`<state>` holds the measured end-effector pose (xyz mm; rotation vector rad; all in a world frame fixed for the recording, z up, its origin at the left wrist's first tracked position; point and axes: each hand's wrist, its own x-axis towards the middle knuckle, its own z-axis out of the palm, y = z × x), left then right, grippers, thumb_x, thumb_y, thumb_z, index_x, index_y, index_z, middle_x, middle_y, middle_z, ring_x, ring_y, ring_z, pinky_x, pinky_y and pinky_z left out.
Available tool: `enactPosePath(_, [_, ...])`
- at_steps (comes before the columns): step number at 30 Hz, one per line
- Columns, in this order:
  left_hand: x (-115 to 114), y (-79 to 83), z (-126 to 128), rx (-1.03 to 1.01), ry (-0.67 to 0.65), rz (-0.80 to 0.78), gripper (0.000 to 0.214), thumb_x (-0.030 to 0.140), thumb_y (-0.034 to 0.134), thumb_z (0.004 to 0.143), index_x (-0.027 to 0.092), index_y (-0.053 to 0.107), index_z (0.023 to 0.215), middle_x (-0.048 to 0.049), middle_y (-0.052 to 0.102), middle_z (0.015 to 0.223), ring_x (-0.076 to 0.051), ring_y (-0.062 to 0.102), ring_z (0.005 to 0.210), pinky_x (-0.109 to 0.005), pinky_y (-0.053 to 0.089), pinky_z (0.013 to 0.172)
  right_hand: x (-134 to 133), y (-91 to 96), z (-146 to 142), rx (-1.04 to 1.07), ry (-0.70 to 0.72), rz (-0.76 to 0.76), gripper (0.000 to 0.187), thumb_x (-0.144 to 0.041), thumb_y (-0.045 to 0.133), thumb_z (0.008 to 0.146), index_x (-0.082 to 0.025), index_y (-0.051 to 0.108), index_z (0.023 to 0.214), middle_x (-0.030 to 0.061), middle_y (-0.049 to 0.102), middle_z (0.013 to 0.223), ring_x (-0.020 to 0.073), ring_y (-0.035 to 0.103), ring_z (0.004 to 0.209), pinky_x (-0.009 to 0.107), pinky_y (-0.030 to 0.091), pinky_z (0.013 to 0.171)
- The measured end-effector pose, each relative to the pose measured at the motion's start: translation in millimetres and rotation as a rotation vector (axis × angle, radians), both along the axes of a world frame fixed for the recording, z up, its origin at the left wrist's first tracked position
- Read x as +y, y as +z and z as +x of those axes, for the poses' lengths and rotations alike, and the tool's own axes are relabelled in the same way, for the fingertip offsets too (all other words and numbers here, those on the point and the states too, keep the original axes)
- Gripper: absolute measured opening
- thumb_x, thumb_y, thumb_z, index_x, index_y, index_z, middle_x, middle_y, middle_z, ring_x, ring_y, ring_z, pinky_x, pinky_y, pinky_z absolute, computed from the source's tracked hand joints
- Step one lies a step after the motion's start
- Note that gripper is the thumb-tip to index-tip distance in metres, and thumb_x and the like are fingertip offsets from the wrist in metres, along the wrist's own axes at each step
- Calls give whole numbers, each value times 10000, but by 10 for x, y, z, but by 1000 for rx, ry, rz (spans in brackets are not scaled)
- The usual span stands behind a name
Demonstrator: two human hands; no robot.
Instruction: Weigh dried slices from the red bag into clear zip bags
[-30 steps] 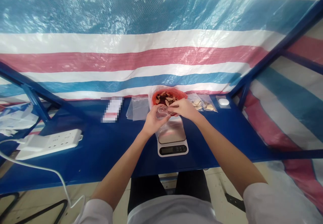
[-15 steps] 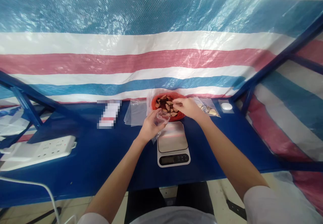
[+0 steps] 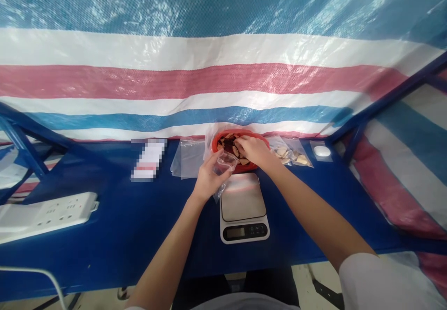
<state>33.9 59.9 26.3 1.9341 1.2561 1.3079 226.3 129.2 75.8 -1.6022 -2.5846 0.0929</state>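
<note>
My left hand (image 3: 208,176) is closed on a small clear plastic bag (image 3: 225,162), holding its mouth open just in front of a red bowl (image 3: 264,141) of brown and dark dried pieces. My right hand (image 3: 254,149) reaches into that bowl with its fingers curled and pinched among the pieces. What the fingertips hold is hidden. Below both hands, a small white digital scale (image 3: 243,207) with a steel platform sits on the blue table (image 3: 139,221).
Flat clear bags (image 3: 186,158) lie left of the bowl, and filled bags of pale pieces (image 3: 291,154) lie to its right, beside a small white round object (image 3: 321,151). A white power strip (image 3: 45,214) rests at the far left. A striped tarp (image 3: 223,77) hangs behind the table.
My right hand has moved from the bag's mouth forward into the red bowl. My left hand has kept its hold on the bag. The view has tilted a little lower.
</note>
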Motion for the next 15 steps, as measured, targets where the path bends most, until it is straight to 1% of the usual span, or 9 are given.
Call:
enactPosePath(3, [0,7,26,4,17,-10,564,327,735,798,213,577,1327,-104,674,1266,-250,655,1157,-425,541,1016,60,-46,-31,-23,11,-14,315,-238,429,987,-180,670,1182,130,687,1220,260,655,1084,308,489,804])
enactPosePath(6, [-1,-3,31,6,7,-7,593,313,736,799,203,563,1356,-103,673,1245,-241,657,1142,-401,542,1003,87,-90,-41,-39,-14,-32,333,-240,404,1000,-180,683,1171,132,707,1173,260,664,1056,308,485,790])
enactPosePath(10, [-5,-10,24,10,5,-15,615,307,732,805,187,548,1379,-100,667,1233,-233,655,1135,-366,536,990,76,-117,-38,-24,-47,-63,354,-257,391,1013,-197,695,1186,123,705,1191,257,657,1075,300,478,792])
enactPosePath(15, [-20,14,50,5,10,-34,620,305,737,799,185,555,1379,-109,660,1244,-234,661,1124,-351,547,967,8,-91,-29,53,-97,-7,347,-303,416,1013,-191,698,1183,118,693,1198,250,659,1064,297,475,782])
